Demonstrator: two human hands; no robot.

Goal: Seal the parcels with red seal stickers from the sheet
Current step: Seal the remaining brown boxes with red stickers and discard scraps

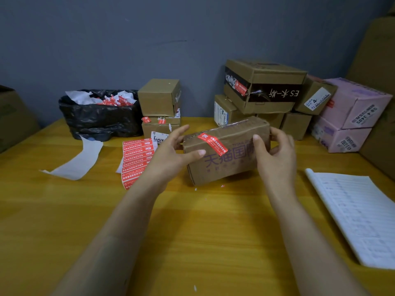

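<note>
both hands [171, 150] [275, 150] grip the tilted parcel's [226, 159] ends, thumbs forward.

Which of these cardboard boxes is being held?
The brown cardboard box with purple lettering, between left hand and right hand, bearing a red seal sticker; others sit behind.

A matte grey-blue wall [128, 39] runs behind a yellow wooden table [192, 231]. Light is dim and even. Tall cardboard cartons [378, 60] stand at the right edge.
</note>
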